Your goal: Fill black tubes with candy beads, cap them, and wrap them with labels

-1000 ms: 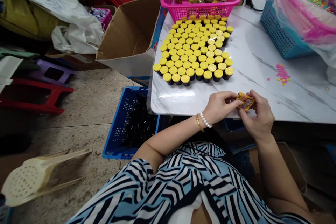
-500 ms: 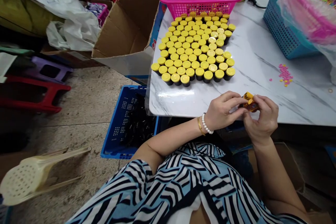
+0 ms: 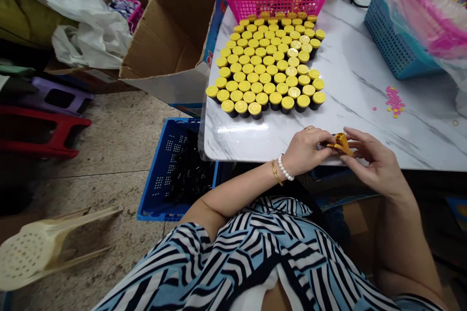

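Over the front edge of the table, my left hand [image 3: 310, 146] pinches a small yellow-orange printed piece [image 3: 342, 143], thin and bent like a folded label or wrapper. Its exact kind is hard to make out. A bead bracelet and a gold bangle circle that wrist. From the other side, my right hand [image 3: 377, 163] has its thumb at the lower edge of the piece and its fingers loosely around it. Beyond the hands, many black tubs with yellow lids [image 3: 255, 77] stand upright in close rows.
A pink basket [image 3: 277, 2] with brown and yellow pieces stands behind the tubs. Pink and yellow bits [image 3: 394, 101] lie on the table [image 3: 350, 58]. A teal basket [image 3: 397, 43] is at right. Left are an open carton [image 3: 171, 34] and a blue crate [image 3: 151, 189] of black pieces.
The printed piece has turned from facing up flat to being bent, its yellow side showing. My right hand has shifted slightly right and its fingers have loosened. The view has shifted slightly.
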{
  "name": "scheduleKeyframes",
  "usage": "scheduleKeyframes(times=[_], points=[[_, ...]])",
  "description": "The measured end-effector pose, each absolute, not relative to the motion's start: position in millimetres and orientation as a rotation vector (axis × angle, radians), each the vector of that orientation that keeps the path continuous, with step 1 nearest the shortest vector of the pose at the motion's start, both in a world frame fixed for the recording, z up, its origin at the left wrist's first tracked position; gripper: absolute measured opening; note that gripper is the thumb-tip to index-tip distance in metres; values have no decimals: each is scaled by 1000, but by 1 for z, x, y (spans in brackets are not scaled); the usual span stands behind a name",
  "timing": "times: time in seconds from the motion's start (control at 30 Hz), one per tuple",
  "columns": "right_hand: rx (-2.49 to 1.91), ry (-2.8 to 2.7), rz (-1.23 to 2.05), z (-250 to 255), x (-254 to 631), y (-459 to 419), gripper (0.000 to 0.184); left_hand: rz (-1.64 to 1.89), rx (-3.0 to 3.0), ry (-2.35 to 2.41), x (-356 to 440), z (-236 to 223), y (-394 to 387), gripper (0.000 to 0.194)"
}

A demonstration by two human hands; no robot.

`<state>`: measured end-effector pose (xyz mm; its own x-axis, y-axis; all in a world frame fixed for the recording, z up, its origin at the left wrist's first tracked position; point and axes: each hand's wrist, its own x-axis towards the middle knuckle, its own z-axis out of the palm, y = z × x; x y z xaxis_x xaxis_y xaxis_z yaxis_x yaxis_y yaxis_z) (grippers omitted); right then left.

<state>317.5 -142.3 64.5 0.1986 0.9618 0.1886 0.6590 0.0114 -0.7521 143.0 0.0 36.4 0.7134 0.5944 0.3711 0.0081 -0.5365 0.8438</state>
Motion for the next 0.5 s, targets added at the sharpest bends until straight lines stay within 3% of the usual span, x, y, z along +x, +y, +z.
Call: scheduleKeyframes(times=[0.1, 0.27, 0.5], points=[[-1755, -1703, 554, 76, 332, -139, 50, 765, 1887, 530, 144, 36, 2, 12], [-1733, -1749, 526, 75, 333, -133, 57, 664, 1755, 652, 144, 41, 4, 16], [-1804, -1752, 639, 71, 343, -129, 33, 638, 1603, 689, 146, 39, 9, 14]])
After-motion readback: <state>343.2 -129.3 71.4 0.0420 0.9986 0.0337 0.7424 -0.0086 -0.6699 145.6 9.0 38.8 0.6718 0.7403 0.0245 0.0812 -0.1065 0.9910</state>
